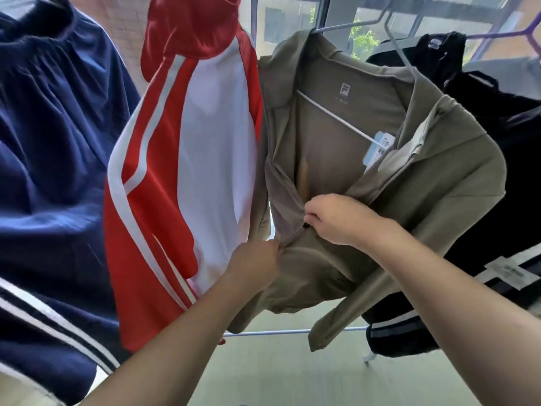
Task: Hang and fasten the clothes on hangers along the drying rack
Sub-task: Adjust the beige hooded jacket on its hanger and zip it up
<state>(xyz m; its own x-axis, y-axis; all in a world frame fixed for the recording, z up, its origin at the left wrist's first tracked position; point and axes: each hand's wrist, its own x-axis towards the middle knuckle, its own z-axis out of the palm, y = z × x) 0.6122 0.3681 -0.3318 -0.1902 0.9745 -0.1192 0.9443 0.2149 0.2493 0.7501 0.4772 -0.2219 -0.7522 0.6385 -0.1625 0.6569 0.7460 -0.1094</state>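
Head view, olive jacket [395,200] tilted, collar up-left

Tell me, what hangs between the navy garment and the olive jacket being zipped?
In the head view, a red and white striped jacket hangs between the navy garment and the olive jacket, pressed against the olive one's edge.

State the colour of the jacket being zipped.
Olive-khaki jacket, clearest in the head view.
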